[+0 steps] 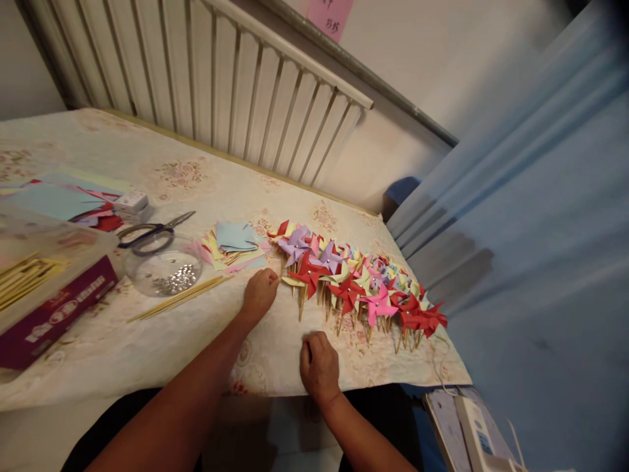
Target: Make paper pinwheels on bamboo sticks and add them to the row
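A long row of finished paper pinwheels in red, purple, pink and yellow lies on sticks across the table's right part. My left hand rests closed at the left end of that row, fingertips pinched against a yellowish pinwheel there. My right hand lies on the tablecloth near the front edge, fingers curled under, just below the pinwheel sticks; what it holds, if anything, is hidden. A few loose wooden sticks lie left of my left hand.
A stack of cut paper squares sits behind my left hand. Further left are a clear bowl of small pins, scissors, coloured paper sheets and a purple box of sticks. A radiator stands behind; a blue curtain hangs right.
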`<state>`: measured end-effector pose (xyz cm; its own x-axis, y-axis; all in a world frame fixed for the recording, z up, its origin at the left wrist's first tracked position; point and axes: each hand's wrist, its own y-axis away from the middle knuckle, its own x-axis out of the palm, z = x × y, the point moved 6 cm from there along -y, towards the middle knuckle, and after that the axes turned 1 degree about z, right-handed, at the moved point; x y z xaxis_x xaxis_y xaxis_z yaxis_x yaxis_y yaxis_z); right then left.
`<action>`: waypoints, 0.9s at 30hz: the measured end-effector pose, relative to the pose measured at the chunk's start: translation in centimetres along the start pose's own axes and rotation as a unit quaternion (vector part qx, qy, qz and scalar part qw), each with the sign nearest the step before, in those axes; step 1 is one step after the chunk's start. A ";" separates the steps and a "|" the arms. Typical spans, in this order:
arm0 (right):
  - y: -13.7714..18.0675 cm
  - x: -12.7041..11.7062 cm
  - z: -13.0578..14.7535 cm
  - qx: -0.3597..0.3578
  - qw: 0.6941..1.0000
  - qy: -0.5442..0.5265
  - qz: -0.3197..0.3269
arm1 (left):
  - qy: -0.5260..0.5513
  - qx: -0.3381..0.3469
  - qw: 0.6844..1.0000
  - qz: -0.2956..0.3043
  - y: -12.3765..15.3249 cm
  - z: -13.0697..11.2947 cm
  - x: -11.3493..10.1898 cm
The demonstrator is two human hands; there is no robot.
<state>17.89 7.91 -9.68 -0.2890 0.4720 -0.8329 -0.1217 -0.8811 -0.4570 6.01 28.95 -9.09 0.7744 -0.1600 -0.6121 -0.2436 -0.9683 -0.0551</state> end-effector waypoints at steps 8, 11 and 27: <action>0.0 0.1 0.0 -0.005 1.000 0.010 -0.005 | -0.009 -0.001 1.000 0.001 0.0 0.0 0.1; 0.0 0.1 0.0 -0.005 1.000 0.006 -0.007 | -0.009 -0.003 1.000 0.004 0.1 -0.1 0.1; -0.1 0.0 0.0 -0.001 1.000 0.012 0.001 | 0.007 -0.008 1.000 0.005 0.1 0.1 0.4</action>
<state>17.86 8.01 -9.63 -0.2663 0.4714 -0.8407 -0.1185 -0.8816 -0.4569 6.19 28.82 -9.42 0.7803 -0.1713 -0.6015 -0.2415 -0.9697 -0.0372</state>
